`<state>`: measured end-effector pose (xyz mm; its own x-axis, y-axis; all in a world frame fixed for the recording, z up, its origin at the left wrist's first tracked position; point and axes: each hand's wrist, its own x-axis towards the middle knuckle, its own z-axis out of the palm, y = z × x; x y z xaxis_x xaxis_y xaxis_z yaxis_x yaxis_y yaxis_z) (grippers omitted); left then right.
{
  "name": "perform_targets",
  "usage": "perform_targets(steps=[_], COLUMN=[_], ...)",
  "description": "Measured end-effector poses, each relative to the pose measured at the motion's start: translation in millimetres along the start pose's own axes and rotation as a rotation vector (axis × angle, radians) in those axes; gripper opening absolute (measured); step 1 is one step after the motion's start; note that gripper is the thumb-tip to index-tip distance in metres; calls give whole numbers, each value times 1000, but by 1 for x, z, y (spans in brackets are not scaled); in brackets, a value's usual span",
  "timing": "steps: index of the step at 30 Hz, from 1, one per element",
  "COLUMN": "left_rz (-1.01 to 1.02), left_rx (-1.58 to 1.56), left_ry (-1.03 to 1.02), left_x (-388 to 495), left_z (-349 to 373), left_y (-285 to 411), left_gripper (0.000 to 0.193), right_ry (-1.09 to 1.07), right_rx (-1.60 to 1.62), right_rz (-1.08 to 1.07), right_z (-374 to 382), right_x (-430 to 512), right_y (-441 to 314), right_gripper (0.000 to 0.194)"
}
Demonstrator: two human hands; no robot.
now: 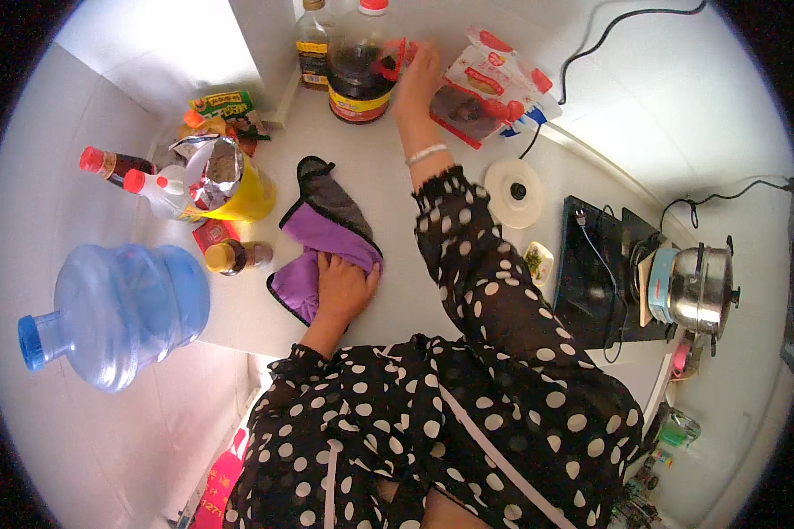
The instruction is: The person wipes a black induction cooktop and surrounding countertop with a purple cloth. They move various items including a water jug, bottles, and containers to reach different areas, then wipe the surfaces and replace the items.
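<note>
My left hand (345,285) rests on a purple and grey cloth (334,228) with black edging, fingers pressed into its purple side. The cloth lies partly folded on the white countertop (403,291). At the back, my right hand (418,82) holds a small red packet (397,58), blurred and partly hidden by the fingers. Just left of that hand stands a large dark sauce bottle (358,79) with a red cap. To its right, a red and white food bag (486,92) with a clear window leans against the wall.
Left are a blue water jug (129,307), a small brown jar (238,256), a yellow container (248,192) and several seasoning bottles. A glass bottle (313,49) stands behind. Right are a round kettle base (516,193), a small dish (538,263), a black cooktop (585,284) and a steel pot (698,289).
</note>
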<state>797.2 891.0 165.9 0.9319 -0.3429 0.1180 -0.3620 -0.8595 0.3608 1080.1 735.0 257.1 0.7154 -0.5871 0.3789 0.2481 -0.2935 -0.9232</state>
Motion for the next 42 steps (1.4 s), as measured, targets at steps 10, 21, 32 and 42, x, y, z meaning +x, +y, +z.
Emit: perform_targets(steps=[10, 21, 32, 42], left_rz=[1, -30, 2, 67], left_rx=[14, 20, -18, -51], left_ry=[18, -81, 18, 206], left_x=[-3, -1, -1, 0], left_z=[4, 1, -1, 10], left_y=[-1, -2, -2, -5], left_gripper=[40, 40, 37, 44], right_ry=[371, -6, -213, -655], right_rx=[-310, 24, -84, -28], right_rz=[-56, 14, -171, 129], right_z=[-143, -163, -70, -22], right_x=[-32, -5, -39, 13], right_y=[66, 82, 4, -14], right_gripper=[43, 54, 57, 87])
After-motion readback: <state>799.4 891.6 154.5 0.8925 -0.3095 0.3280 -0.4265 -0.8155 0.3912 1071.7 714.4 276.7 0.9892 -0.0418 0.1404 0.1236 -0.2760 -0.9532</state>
